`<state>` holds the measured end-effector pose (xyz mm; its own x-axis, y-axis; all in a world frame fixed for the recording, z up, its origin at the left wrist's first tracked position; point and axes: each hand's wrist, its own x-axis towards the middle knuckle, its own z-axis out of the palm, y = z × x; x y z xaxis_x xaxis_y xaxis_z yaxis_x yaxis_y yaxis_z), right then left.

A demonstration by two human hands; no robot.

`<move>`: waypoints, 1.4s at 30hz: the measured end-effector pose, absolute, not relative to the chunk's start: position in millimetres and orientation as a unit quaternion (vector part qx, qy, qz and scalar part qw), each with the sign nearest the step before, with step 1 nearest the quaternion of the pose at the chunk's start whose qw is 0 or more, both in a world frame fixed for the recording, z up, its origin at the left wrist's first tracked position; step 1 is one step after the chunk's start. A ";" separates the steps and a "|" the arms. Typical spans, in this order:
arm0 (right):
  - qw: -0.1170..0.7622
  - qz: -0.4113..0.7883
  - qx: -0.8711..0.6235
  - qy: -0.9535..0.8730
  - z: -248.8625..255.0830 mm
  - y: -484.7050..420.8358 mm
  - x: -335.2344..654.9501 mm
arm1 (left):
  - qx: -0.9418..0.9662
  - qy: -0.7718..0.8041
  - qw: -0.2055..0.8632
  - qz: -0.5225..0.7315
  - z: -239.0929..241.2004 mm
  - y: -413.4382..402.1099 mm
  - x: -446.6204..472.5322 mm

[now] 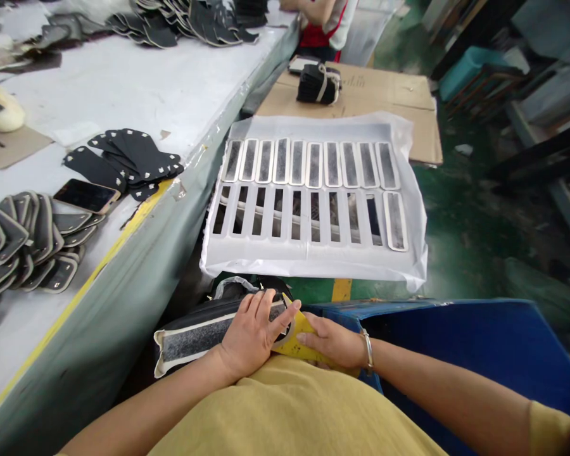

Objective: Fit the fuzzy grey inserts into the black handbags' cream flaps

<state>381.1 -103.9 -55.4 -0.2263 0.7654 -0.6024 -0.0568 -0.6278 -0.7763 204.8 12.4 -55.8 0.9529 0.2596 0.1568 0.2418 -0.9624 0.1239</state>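
A black bag lies on its side before me, a long dark-grey panel with a cream border facing up. My left hand rests on the panel's right part, fingers stretched and thumb pointing toward a yellow flat piece with a pointed tip. That yellow piece sits in my right hand, thumb on top, beside the bag's right end. Its exact kind is unclear, and its lower edge is hidden by my hand and shirt. A silver bangle is on my right wrist.
Ahead, a white sheet carries rows of bordered dark strips and cut-out slots. Behind it lies cardboard with a tied black bundle. The left table bears a phone and dark pieces. A blue bin stands right; a person is behind.
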 end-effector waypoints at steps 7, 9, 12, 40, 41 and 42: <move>0.366 0.677 -0.552 -0.321 -62.7 -113.4 368.1 | 0.986 0.125 0.075 0.075 -53.3 14.8 201.6; 0.380 0.673 -0.545 -0.324 -63.6 -115.4 365.3 | 0.985 0.115 0.109 0.063 -49.2 17.7 199.2; 0.378 0.683 -0.541 -0.313 -60.2 -115.1 365.1 | 0.981 0.103 0.159 0.042 -43.5 22.4 195.5; 0.372 0.654 -0.601 -0.269 -43.9 -106.1 359.2 | 0.970 0.161 0.170 0.071 -42.1 20.1 199.0; 0.394 0.636 -0.605 -0.273 -38.5 -109.9 363.6 | 0.968 0.173 0.166 0.072 -42.0 19.8 198.1; 0.432 0.605 -0.609 -0.277 -32.6 -113.0 367.7 | 0.966 0.186 0.162 0.072 -41.8 19.4 197.3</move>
<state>367.7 -113.0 -32.6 0.1148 0.8600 -0.4972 -0.1856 -0.4732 -0.8612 197.3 19.4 -41.8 0.9206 0.3825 0.0780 0.3361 -0.8783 0.3400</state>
